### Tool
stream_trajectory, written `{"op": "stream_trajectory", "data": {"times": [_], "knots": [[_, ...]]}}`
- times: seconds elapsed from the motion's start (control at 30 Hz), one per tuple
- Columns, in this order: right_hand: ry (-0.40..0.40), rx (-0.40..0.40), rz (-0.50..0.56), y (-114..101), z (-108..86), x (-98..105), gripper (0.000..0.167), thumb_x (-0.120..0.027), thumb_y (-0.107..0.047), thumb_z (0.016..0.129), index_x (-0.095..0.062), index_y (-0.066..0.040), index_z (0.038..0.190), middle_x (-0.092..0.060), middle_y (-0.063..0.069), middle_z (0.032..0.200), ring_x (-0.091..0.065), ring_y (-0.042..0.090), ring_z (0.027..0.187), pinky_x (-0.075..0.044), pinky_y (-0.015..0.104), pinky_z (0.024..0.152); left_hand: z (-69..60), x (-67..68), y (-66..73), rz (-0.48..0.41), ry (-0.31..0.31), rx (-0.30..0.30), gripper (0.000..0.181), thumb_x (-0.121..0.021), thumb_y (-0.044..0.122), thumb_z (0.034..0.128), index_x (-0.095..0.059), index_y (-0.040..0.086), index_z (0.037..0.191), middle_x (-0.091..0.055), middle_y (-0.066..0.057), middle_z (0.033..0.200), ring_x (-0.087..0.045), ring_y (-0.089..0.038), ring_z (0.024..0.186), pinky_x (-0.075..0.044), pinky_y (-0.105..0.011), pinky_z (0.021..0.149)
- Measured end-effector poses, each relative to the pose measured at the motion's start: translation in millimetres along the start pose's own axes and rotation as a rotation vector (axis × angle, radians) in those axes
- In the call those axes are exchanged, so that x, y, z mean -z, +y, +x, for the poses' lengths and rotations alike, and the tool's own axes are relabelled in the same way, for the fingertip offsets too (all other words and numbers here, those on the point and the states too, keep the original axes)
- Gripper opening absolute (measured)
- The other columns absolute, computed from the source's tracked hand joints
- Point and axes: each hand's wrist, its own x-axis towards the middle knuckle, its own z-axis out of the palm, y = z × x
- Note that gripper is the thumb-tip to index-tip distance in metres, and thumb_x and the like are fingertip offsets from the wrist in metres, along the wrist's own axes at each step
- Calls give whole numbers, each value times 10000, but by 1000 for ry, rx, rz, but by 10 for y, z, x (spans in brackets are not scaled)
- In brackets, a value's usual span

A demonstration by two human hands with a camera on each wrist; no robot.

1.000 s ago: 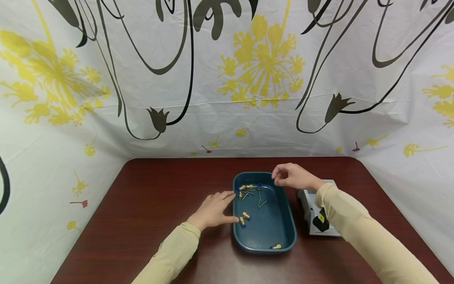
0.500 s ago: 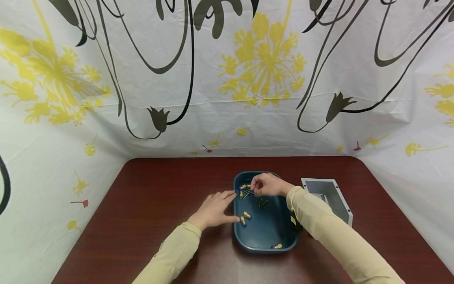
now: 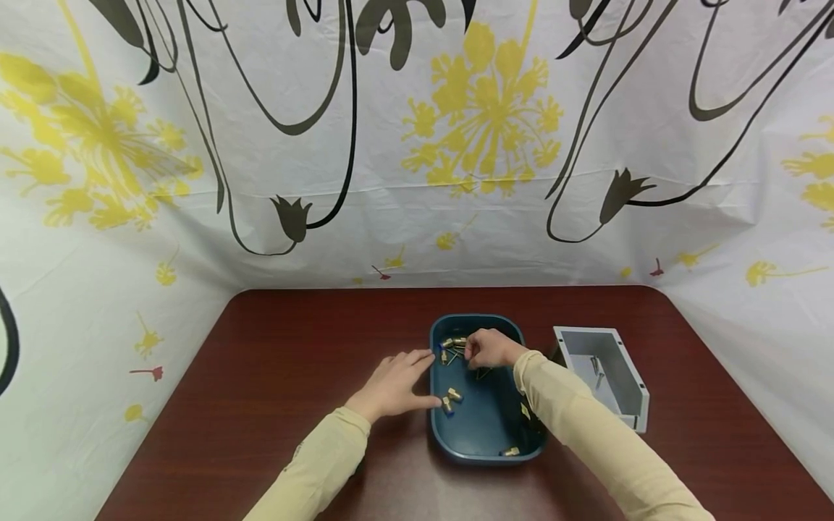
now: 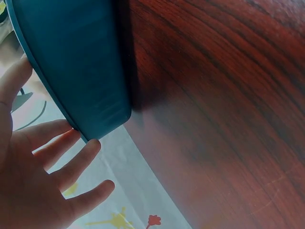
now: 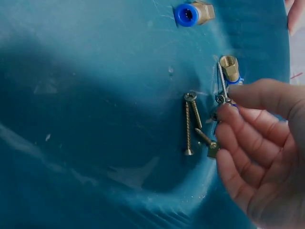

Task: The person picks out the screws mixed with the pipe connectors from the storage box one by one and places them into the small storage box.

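A blue-green tray (image 3: 489,427) holds brass fittings with blue collars and several screws. My left hand (image 3: 394,387) rests spread at its left rim; in the left wrist view the thumb and fingertips of this hand (image 4: 43,176) touch the tray's edge (image 4: 71,62). Inside the tray's far part is my right hand (image 3: 491,349). Seen from the right wrist, that hand (image 5: 267,152) has its thumb and forefinger closed around the head end of a thin screw (image 5: 222,81), partly hidden. Other screws (image 5: 188,126) and a fitting (image 5: 230,68) lie beside the fingertips.
Right of the tray stands a grey box (image 3: 638,373) with a few screws (image 3: 596,367) in it. A black item with a yellow label (image 3: 525,411) shows beside my right sleeve. Two fittings (image 3: 454,395) lie mid-tray, another (image 3: 510,451) near its front.
My right hand has moved left from the tray's right rim and down among the screws, uncovering the grey box. The left hand has stayed at the rim.
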Motion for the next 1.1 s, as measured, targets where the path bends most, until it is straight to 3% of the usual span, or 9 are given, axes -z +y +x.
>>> {"op": "stream_trajectory", "data": {"times": [0.43, 0.73, 1.1], "knots": [[38, -139, -48, 33, 0, -60, 100, -650, -70, 768, -567, -79, 714, -512, 4, 661, -458, 147, 578, -376, 287, 546, -1, -13, -15, 6, 5, 0, 764, -559, 566, 765, -383, 101, 1344, -364, -32, 1344, -382, -221, 1159, -292, -437, 933], [63, -110, 18, 53, 17, -149, 105, -679, -39, 724, -578, -57, 746, -514, 4, 667, -470, 151, 588, -395, 283, 553, -12, -6, -10, 4, 6, 0, 757, -566, 551, 769, -379, 99, 1346, -362, -31, 1346, -381, -222, 1161, -289, -439, 936], [159, -87, -37, 52, 110, -251, 135, -682, -117, 757, -554, -94, 720, -511, -13, 614, -477, 125, 532, -392, 274, 512, -9, -5, -2, -3, 0, 0, 755, -569, 547, 769, -378, 98, 1347, -356, -33, 1351, -378, -232, 1169, -290, -450, 933]]}}
